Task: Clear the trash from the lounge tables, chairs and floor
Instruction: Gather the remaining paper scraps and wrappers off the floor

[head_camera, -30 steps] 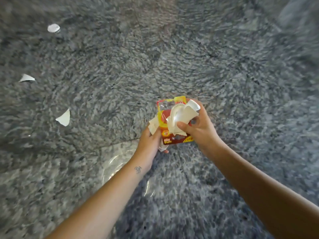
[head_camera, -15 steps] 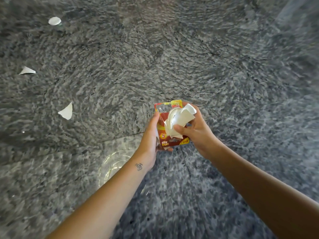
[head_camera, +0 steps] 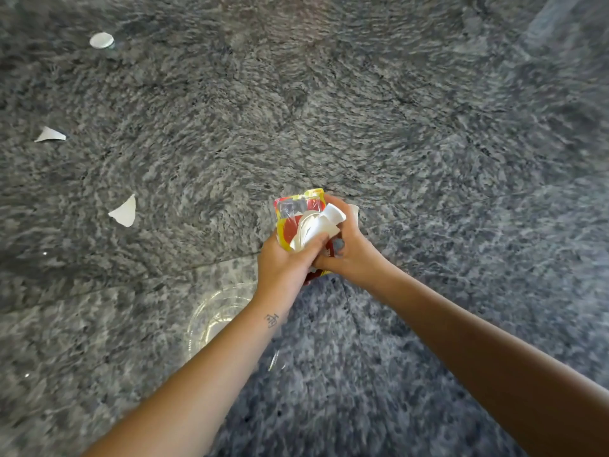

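Note:
Above the grey speckled stone floor (head_camera: 428, 159) both hands hold one bundle of trash. A red and yellow snack wrapper (head_camera: 290, 206) with a clear window stands at its back, and crumpled white paper pieces (head_camera: 313, 229) lie in front. My left hand (head_camera: 283, 262) grips the bundle from the left, its thumb across the white paper. My right hand (head_camera: 349, 255) grips it from the right, fingers curled round the wrapper and paper. On the floor to the left lie three white scraps: a curved shard (head_camera: 124, 213), a pointed shard (head_camera: 50, 134) and a round white piece (head_camera: 101, 40).
A clear plastic cup or lid (head_camera: 217, 315) lies on the floor just under my left forearm, partly hidden by it. Thin joint lines cross the stone floor.
My left hand has slid up and over the front of the bundle, its thumb now on the white paper. The two hands have closed together around wrapper and paper.

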{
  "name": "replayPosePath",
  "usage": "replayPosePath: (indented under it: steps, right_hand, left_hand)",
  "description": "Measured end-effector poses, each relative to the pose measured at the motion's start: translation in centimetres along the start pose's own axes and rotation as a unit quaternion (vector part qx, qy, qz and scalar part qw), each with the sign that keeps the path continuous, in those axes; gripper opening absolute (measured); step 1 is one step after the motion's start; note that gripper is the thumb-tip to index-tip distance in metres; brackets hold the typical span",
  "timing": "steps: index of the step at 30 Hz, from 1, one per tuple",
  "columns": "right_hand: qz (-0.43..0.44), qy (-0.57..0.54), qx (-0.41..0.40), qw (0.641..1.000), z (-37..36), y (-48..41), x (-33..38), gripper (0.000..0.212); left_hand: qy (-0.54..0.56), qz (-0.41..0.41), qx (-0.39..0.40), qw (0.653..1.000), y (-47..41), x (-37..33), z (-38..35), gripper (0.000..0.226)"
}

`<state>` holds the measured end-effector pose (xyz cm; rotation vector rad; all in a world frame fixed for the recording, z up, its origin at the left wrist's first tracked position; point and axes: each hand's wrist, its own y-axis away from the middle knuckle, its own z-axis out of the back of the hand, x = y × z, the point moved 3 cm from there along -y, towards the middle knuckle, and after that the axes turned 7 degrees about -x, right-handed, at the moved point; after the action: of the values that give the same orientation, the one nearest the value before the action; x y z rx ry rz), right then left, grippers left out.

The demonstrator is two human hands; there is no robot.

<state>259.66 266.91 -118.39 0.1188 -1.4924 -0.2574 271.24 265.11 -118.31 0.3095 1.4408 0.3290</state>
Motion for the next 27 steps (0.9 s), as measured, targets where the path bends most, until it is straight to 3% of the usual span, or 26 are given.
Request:
replayPosePath:
  steps: [5, 9, 16, 20, 22, 25, 27]
  right_hand:
    - [0.026, 0.184, -0.009, 0.982, 1.6, -2.0, -0.4, 0.084]
    - [0.013, 0.357, -0.132, 0.925, 4.6, -4.8, -1.4, 0.061]
    - [0.010, 0.521, -0.090, 0.849, 4.9, -7.1, -3.3, 0.066]
    - [0.024, 0.538, -0.098, 0.837, 4.7, -7.2, -3.3, 0.052]
    - [0.009, 0.514, -0.118, 0.849, 4.7, -7.0, -3.4, 0.053]
    - [-0.023, 0.463, -0.159, 0.872, 5.1, -6.6, -3.3, 0.058]
    - [-0.045, 0.469, -0.167, 0.866, 5.3, -6.6, -3.3, 0.055]
  left_hand:
    - [-0.189, -0.152, -0.059, 0.968, -1.6, -0.9, 2.0, 0.014]
    - [-0.368, -0.318, -0.082, 0.870, -2.0, -1.8, 3.2, 0.024]
    - [-0.484, -0.412, -0.067, 0.769, -1.2, -1.4, 3.3, 0.038]
    - [-0.482, -0.419, -0.054, 0.768, -0.9, -1.1, 3.6, 0.046]
    - [-0.471, -0.421, -0.051, 0.774, -0.9, -1.0, 3.8, 0.048]
    - [-0.451, -0.411, -0.048, 0.791, -0.7, -0.9, 4.2, 0.049]
    - [-0.428, -0.395, -0.055, 0.811, -0.7, -0.9, 4.6, 0.049]
